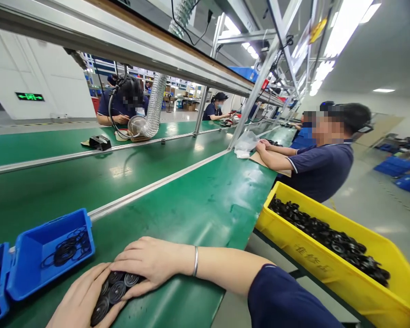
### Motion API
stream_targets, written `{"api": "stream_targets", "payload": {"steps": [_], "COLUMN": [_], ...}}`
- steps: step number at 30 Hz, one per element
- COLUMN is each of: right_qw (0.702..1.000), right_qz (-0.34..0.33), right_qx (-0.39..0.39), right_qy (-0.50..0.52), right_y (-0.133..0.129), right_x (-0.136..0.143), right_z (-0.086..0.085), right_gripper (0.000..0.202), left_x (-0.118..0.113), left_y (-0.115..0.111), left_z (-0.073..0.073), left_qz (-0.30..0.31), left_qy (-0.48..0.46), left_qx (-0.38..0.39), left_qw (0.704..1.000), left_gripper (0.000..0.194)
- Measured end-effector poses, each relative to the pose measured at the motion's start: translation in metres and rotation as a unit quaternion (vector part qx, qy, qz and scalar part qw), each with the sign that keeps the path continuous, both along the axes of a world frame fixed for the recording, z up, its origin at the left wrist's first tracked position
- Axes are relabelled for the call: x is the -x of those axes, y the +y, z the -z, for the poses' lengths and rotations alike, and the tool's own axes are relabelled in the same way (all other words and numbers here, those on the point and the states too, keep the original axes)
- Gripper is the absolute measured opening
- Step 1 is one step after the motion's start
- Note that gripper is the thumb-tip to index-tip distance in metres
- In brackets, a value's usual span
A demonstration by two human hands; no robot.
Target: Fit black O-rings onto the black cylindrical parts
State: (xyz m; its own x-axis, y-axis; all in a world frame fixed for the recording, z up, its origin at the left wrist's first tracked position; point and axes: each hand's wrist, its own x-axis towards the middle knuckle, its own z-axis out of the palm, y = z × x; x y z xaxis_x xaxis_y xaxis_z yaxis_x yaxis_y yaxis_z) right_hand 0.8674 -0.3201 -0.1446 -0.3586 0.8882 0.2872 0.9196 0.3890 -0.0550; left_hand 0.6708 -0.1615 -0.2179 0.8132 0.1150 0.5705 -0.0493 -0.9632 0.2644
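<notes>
Several black round parts with concentric rings (116, 292) sit packed together on the green work surface at the bottom left. Around their left side curves my left hand (80, 298), its fingers pressed along the group. My right hand (153, 262) closes over the far and right side, with its fingertips meeting my left hand. Together both hands hold the cluster, and part of it is hidden under the fingers. Just left of my hands, a blue bin (51, 250) contains thin black rings (68, 248).
A second blue bin (0, 273) with dark contents stands at the left edge. On my right, a yellow crate (304, 246) holds many black parts (323, 232). A co-worker (324, 159) handles a clear plastic bag (246, 142) farther along the bench. A metal rail (157, 187) runs along the table.
</notes>
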Motion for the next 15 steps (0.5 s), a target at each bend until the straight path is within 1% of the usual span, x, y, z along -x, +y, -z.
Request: {"api": "stream_targets", "payload": {"steps": [2, 4, 7, 9, 11, 12, 14, 15], "right_qw": [1.000, 0.999, 0.997, 0.994, 0.990, 0.988, 0.978, 0.971], "right_qz": [0.018, 0.034, 0.069, 0.094, 0.113, 0.125, 0.168, 0.197], "right_qx": [0.003, 0.010, 0.026, 0.031, 0.027, 0.023, 0.010, -0.001], "right_qy": [-0.002, 0.003, 0.026, 0.048, 0.074, 0.090, 0.122, 0.137], "right_y": [-0.011, -0.021, -0.035, -0.046, -0.058, -0.064, -0.075, -0.080], "right_x": [-0.012, -0.024, -0.043, -0.053, -0.061, -0.064, -0.070, -0.073], "right_z": [-0.004, -0.006, -0.008, -0.013, -0.020, -0.024, -0.031, -0.033], "right_gripper": [0.061, 0.063, 0.069, 0.072, 0.074, 0.075, 0.076, 0.074], "left_x": [-0.019, -0.041, -0.073, -0.091, -0.101, -0.103, -0.103, -0.101], "left_y": [-0.009, -0.018, -0.033, -0.042, -0.049, -0.050, -0.047, -0.043], "left_z": [-0.006, -0.012, -0.019, -0.025, -0.033, -0.037, -0.044, -0.047], "left_qz": [0.010, 0.023, 0.046, 0.060, 0.065, 0.062, 0.045, 0.033], "left_qy": [-0.002, -0.009, -0.014, -0.012, -0.008, -0.007, -0.007, -0.008], "left_qx": [-0.021, -0.014, 0.020, 0.055, 0.110, 0.151, 0.251, 0.306], "left_qw": [1.000, 1.000, 0.999, 0.997, 0.992, 0.987, 0.967, 0.951], "left_gripper": [0.064, 0.061, 0.056, 0.056, 0.060, 0.061, 0.055, 0.051]}}
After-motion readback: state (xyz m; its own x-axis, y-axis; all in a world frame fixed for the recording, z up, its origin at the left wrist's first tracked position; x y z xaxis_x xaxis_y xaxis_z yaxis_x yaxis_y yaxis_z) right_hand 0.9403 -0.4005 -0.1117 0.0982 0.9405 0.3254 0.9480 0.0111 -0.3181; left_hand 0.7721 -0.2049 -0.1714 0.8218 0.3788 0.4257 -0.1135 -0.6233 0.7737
